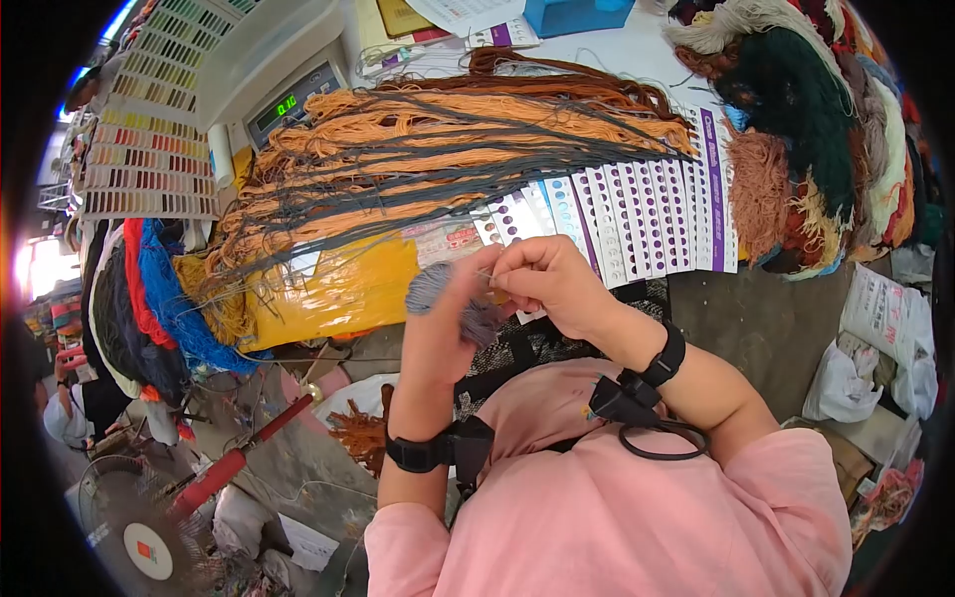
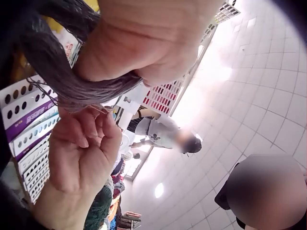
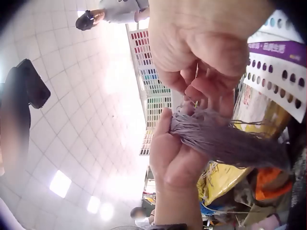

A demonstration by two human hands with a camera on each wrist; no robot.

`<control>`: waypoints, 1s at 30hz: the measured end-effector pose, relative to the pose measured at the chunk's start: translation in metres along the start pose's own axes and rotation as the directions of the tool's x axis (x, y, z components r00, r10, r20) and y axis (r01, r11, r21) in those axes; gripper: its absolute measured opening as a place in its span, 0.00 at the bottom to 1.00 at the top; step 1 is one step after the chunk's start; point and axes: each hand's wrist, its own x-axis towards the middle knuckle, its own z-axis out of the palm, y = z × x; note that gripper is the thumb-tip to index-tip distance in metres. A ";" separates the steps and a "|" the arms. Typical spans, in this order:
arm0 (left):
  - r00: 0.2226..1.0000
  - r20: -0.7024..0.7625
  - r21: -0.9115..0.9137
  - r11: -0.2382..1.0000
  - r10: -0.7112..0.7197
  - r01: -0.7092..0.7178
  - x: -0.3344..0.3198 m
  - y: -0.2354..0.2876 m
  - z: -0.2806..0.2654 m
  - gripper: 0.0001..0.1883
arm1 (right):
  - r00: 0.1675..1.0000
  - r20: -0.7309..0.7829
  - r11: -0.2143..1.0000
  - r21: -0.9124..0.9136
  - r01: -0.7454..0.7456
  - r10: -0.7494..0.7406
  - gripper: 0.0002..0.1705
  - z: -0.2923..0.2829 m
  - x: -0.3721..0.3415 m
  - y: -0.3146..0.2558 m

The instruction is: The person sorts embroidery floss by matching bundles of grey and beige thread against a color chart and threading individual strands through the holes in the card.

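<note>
My left hand grips a hank of grey yarn in front of my chest, blurred in the head view. In the left wrist view, the grey strands pass under that hand's thumb and fingers. Close against it, my right hand has its fingers bent in and pinches a thin strand of yarn at the end of the hank. Loose thread ends fan out around the fingertips in the right wrist view. Below the hands in the head view lies a dark mesh-like surface.
Orange yarn and dark grey strands lie across the table, beside punched colour cards and a yellow plastic sheet. A lit scale stands behind. Hanks hang at right; a fan stands lower left.
</note>
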 end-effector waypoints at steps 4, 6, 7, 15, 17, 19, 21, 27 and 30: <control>1.000 0.002 -0.056 0.998 0.023 -0.023 0.003 -0.008 -0.002 0.11 | 0.990 -0.022 0.987 0.081 0.141 -0.139 0.01 0.000 -0.002 0.006; 0.992 -0.117 -0.113 0.992 0.039 -0.052 0.001 -0.008 0.001 0.10 | 0.992 0.114 0.917 0.398 0.009 -0.059 0.02 -0.008 -0.004 -0.005; 0.991 -0.127 -0.154 0.987 0.032 -0.052 -0.001 -0.003 -0.013 0.08 | 0.981 0.191 0.842 0.535 -0.073 -0.036 0.02 -0.015 -0.005 -0.014; 0.953 -0.241 -0.844 0.444 0.187 -0.300 -0.041 0.074 -0.198 0.15 | 0.469 -0.228 0.408 0.269 0.872 -0.853 0.06 -0.263 -0.052 -0.218; 0.992 -0.105 -0.695 0.708 0.072 -0.125 -0.009 0.056 -0.129 0.13 | 0.487 -0.325 0.561 -0.197 0.804 -0.811 0.09 -0.191 -0.017 -0.196; 0.994 -0.040 -0.388 0.919 -0.097 0.074 0.037 0.019 -0.076 0.10 | 0.653 -0.162 0.554 -0.698 0.454 -0.740 0.05 -0.122 0.006 -0.129; 0.987 -0.084 0.029 0.989 -0.140 0.143 0.068 -0.007 -0.025 0.11 | 0.811 -0.168 0.623 -0.730 0.279 -0.560 0.03 -0.107 0.039 -0.070; 0.975 -0.183 0.612 0.761 -0.129 0.216 0.113 -0.038 0.012 0.07 | 0.697 0.013 0.277 -0.912 0.303 -0.717 0.05 -0.098 0.055 0.009; 0.974 -0.211 0.654 0.728 -0.087 0.207 0.107 -0.033 0.011 0.06 | 0.685 0.041 0.228 -0.927 0.297 -0.727 0.05 -0.102 0.055 0.009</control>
